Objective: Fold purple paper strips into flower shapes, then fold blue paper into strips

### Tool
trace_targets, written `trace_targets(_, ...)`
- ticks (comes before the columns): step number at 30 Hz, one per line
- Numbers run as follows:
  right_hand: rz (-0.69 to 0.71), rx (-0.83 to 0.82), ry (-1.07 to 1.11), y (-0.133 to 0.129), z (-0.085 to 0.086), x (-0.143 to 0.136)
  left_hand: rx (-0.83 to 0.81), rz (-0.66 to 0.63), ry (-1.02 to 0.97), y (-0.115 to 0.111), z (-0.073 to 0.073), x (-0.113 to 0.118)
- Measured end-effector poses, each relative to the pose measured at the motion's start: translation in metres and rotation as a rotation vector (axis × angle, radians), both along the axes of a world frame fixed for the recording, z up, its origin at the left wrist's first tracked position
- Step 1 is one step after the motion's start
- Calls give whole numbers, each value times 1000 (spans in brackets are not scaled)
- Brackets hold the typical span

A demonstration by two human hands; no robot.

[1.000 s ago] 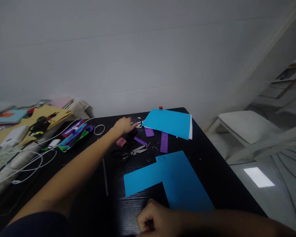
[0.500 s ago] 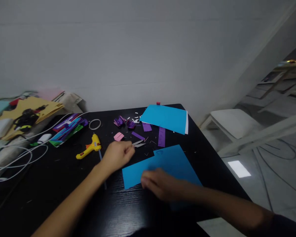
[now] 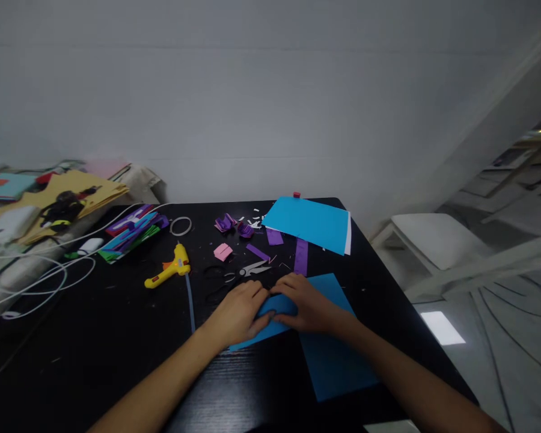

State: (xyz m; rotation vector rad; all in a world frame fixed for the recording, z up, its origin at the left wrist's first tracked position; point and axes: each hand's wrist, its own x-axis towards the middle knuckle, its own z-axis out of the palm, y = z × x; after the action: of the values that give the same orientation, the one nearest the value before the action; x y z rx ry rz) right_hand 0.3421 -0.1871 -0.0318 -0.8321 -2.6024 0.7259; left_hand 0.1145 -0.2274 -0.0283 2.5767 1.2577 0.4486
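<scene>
Both hands are down on a cut blue sheet [image 3: 338, 367], which lies on the black worktop [image 3: 103, 337] toward its near right corner, a bit in from the right edge. The left hand [image 3: 240, 311] covers the sheet's left arm, and the right hand [image 3: 307, 307] is right beside it. Fingers on both are bent and bunched fairly close, thumbs apart from them, and the tips of the two hands come together with a patch of blue showing between. Can't tell if they're actually pinching the paper.

Just past the hands there's a pair of scissors [image 3: 255, 270], partly open, blades pointing right. Beyond those, a thin purple strip [image 3: 257, 252], a pink folded piece [image 3: 223, 251] and two crumply purple pieces, one left [image 3: 225, 223], one right [image 3: 244, 229], with white scraps [image 3: 255, 221] near them.

Back right corner has a big blue sheet [image 3: 311, 221] over a white sheet [image 3: 348, 233]. Off to the left there's a yellow glue gun [image 3: 175, 266] on its side, and a bundle of coloured paper [image 3: 133, 231] near the back edge.
</scene>
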Motion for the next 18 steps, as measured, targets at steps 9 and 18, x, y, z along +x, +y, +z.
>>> trace_targets(9,-41,-4,-13,2,-4,-4,-33,18,27,0,-3,-5)
trace_targets(18,-198,66,211,11,-3,4,-32,86,25,-1,0,-3)
